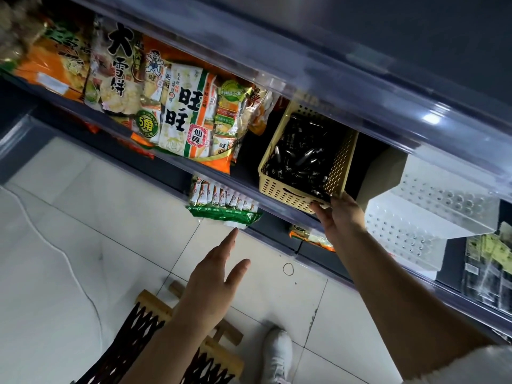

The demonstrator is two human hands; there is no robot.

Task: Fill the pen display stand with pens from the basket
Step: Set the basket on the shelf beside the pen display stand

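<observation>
Snack bags [177, 106] fill the shelf [249, 159] across the upper left of the frame, printed in orange, white and green. Below them pale floor tiles [69, 217] take up the lower left. At the bottom edge, left of centre, lies a wooden frame [155, 303] with black webbing, partly hidden by the left forearm.

The left hand [219, 273] hangs over the floor at centre, palm down, fingers straight and spread, holding nothing. Its fingertips point up toward a green pack [221, 209] that juts out from the shelf below; they come near it, but I cannot tell whether they touch. This hand is well apart from the basket. A white shoe [278, 353] stands on the tiles at the bottom, right of this hand, and a thin ring [288, 269] lies on the floor above it.

Right of centre a pale yellow perforated basket [279, 187] sits on the shelf just beside the snack bags, full of black pens [302, 151]. The right hand [338, 214] reaches up to the basket's near right corner, fingers curled under its bottom edge, gripping it. It touches no pen.

Just right of the basket, and just above and right of that hand, stands the white stepped stand [426, 214], dotted with rows of holes. Dark packets [484, 261] lie at the far right.
</observation>
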